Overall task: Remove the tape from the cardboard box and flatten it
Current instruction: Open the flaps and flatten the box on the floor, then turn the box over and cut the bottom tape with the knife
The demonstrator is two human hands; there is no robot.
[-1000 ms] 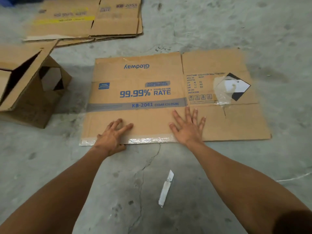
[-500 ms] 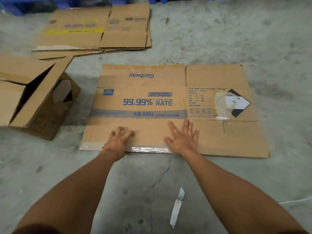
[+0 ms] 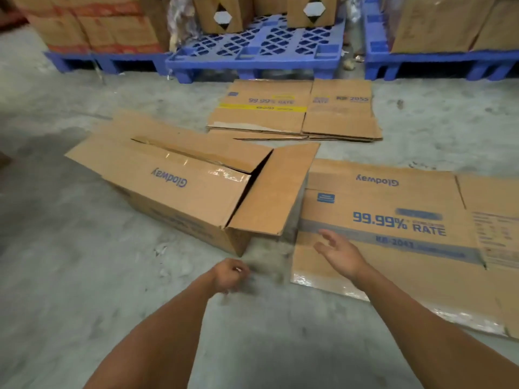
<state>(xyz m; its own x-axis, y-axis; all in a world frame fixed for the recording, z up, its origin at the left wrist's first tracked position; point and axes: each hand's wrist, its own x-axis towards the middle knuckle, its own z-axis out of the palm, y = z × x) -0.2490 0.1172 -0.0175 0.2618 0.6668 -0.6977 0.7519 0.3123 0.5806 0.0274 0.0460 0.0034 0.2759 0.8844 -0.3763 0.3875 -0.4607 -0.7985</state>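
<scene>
Two bare hands are out in front over a grey concrete floor (image 3: 84,276), and neither one has hold of anything. The left hand (image 3: 229,275) is curled loosely with the fingers tucked in, hanging just off the near corner of the standing cardboard box (image 3: 179,192), not touching it. The right hand (image 3: 339,252) is spread open, palm facing left, over the near left part of the flattened box (image 3: 393,248), which lies flat on the floor to the right with blue "99.99% RATE" printing facing up. There's shiny clear tape (image 3: 466,318) running along that flat sheet's near edge. The standing box sits left of centre, top flaps partly open, one flap sticking out over the flat sheet's left edge, with some glossy tape on top too. Further back there's a stack of flattened cardboard (image 3: 295,113) on the floor, and behind that blue plastic pallets (image 3: 258,49) loaded with more cartons. It's all a bit motion-blurred, so small print is unreadable.
</scene>
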